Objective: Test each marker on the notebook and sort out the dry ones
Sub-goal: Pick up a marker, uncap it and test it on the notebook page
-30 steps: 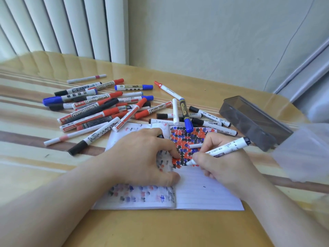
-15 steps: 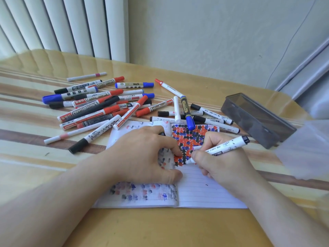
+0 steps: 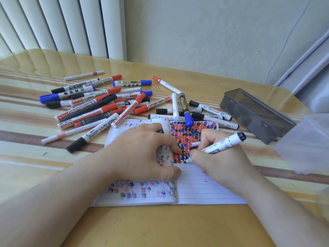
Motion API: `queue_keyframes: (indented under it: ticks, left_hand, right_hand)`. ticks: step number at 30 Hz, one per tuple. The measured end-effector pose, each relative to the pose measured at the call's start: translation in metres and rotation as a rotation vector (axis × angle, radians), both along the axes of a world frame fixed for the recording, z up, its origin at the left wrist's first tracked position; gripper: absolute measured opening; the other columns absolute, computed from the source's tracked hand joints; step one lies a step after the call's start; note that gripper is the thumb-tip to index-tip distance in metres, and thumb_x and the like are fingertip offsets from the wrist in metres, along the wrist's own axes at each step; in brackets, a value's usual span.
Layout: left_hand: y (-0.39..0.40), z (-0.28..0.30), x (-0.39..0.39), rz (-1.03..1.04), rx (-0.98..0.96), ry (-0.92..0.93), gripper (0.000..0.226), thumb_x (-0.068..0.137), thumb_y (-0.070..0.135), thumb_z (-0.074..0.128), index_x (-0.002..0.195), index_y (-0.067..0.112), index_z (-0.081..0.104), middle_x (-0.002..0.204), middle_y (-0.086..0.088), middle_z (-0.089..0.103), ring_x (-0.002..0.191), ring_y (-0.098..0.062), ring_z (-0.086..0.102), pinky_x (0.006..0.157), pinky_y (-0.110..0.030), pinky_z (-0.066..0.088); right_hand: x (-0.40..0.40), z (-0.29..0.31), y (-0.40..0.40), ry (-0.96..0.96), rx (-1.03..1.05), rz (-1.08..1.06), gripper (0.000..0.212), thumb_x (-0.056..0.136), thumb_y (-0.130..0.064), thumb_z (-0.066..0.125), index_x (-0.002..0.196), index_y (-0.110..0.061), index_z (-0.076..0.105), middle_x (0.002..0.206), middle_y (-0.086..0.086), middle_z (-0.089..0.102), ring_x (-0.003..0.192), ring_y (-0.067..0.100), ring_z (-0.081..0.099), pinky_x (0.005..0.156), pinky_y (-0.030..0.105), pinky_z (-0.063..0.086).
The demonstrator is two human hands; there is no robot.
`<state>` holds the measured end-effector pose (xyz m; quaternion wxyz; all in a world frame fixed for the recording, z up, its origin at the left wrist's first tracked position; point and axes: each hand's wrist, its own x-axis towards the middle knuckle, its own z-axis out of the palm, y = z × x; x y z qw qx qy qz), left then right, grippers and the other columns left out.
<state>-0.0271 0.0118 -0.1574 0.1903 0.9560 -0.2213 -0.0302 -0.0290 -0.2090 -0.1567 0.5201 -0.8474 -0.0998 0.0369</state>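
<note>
Two hands on the notebook (image 3: 204,191), which lies open on the table (image 3: 160,227) near me. My right hand (image 3: 220,163) has its grip pinched on a white marker (image 3: 219,145): uncapped tip down on the right page at the near edge of a dense block of red, blue and black test marks (image 3: 188,138), black end cap pointing up and to the right. A second short white piece shows between the fingers of that hand; I cannot tell what it is. My left hand (image 3: 142,154) rests palm down on the left page, fingers curled, index fingertip touching the paper beside the marker tip; a dark object is partly covered beneath it, so I cannot tell whether that grip is closed on anything. Fainter smudged marks run along the near part of the left page. Loose markers (image 3: 99,107) lie in a heap on the table beyond the notebook to the far left, red, blue and black caps mixed, several overlapping. A blue-capped marker (image 3: 186,111) lies with its cap on the far edge of the right page. A smoky grey plastic box (image 3: 256,114) sits to the far right, apart from the notebook. A blurred translucent object at the right edge is not identifiable.
</note>
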Motion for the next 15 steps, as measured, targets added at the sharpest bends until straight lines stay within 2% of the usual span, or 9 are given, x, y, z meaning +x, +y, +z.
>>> queue_keyframes:
  ticks: [2,4,8,12,15]
  left_hand:
    - [0.0004,0.0005,-0.0001,-0.004,0.007,0.001,0.056,0.066,0.083,0.057,0.115,0.058,0.058,0.092,0.015,0.046,0.092,-0.004,0.048,0.076,-0.030,0.045]
    - [0.0008,0.0014,-0.0007,-0.009,0.012,0.003,0.053,0.068,0.082,0.060,0.116,0.058,0.058,0.092,0.014,0.045,0.091,-0.004,0.047,0.075,-0.029,0.044]
    - [-0.0002,0.0022,-0.0007,-0.007,0.021,-0.010,0.054,0.068,0.082,0.058,0.116,0.058,0.058,0.093,0.014,0.046,0.091,-0.003,0.047,0.073,-0.027,0.042]
    - [-0.0007,0.0028,-0.0012,-0.010,0.022,-0.006,0.056,0.067,0.083,0.057,0.116,0.057,0.058,0.093,0.015,0.046,0.091,-0.003,0.047,0.074,-0.028,0.042]
    - [-0.0003,0.0023,-0.0018,-0.011,0.020,-0.007,0.056,0.066,0.083,0.055,0.116,0.058,0.057,0.093,0.015,0.046,0.091,-0.004,0.048,0.076,-0.030,0.044]
  right_hand:
    - [0.0008,0.0000,-0.0006,-0.007,0.013,-0.010,0.033,0.082,-0.006,0.072,0.069,-0.004,0.042,0.054,0.019,0.042,0.047,0.019,0.037,0.043,0.028,0.029]
    - [0.0010,-0.0011,-0.0010,0.005,0.056,-0.026,0.031,0.084,-0.002,0.071,0.070,-0.001,0.044,0.055,0.024,0.048,0.043,0.016,0.042,0.043,0.026,0.032]
    - [0.0002,-0.0024,-0.0006,0.028,0.060,-0.012,0.032,0.084,-0.005,0.073,0.069,-0.005,0.045,0.050,0.013,0.051,0.043,0.016,0.041,0.043,0.027,0.031]
    - [-0.0002,-0.0012,-0.0009,0.015,0.056,-0.006,0.033,0.084,-0.003,0.074,0.069,-0.002,0.045,0.055,0.026,0.049,0.045,0.017,0.045,0.047,0.032,0.036]
    - [0.0006,-0.0024,-0.0016,-0.013,0.078,-0.041,0.030,0.086,-0.002,0.071,0.071,0.000,0.045,0.054,0.023,0.051,0.045,0.014,0.047,0.046,0.029,0.036]
